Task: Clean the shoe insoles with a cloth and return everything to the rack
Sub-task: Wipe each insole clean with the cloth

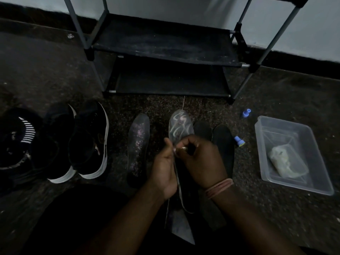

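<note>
Pretty dim shot, but here's the layout. Far off to the left of the left hand (163, 168) sits a dark shoe with a striped lining (20, 142), then a pair of black sneakers with white soles (73, 144) parked on the carpet. Just left of that hand lies a speckled insole (138, 144), flat on the floor and not being touched.

The held insole (181, 127) is the one in play: both hands are on it, its toe end sticking up past the fingers with pale scribbly marks on it. The left hand grips its edge from the side, fingers curled round it. The right hand (200, 159), with bands at the wrist, pinches at the same spot, and whether there's anything small between its fingertips is too dark to call.

Just right of the right hand lie two black insoles (220, 144) side by side, with two small blue caps (239, 141) near them. Further right is a clear plastic tub (316, 183) with the cloth (287, 161) bunched inside. The rack (165, 46) stands beyond the hands, shelves bare.

Looks like the wiping hasn't properly got going on this insole, since the cloth is sitting in the tub. Next move probably means freeing the right hand and reaching over for it.
</note>
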